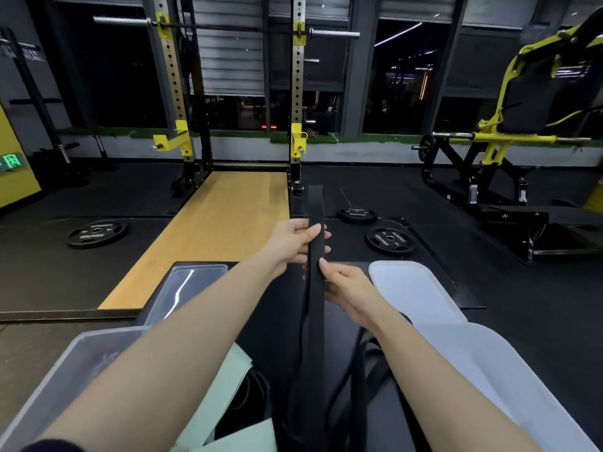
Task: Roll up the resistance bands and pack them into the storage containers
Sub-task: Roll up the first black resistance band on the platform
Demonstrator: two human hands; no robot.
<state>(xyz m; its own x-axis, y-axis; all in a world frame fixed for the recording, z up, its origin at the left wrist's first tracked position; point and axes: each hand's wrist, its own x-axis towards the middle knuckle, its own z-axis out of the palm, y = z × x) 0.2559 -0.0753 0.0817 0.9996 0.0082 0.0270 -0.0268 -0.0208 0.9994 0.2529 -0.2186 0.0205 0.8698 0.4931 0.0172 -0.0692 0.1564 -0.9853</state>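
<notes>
The left hand (295, 241) and right hand (342, 285) both pinch the upright black band (316, 288); a loose grip could let its springy end flop free, spoiling the roll.

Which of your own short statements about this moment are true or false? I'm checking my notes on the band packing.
1. Both hands hold the black band. True: the left hand and right hand each pinch it.
2. The band is already rolled into a coil. False: it hangs as a long strip.
3. A clear container lies under the left forearm. True.
4. The band sits inside a container. False: it is held up in the air.
5. Weight plates lie on the floor. True.
</notes>
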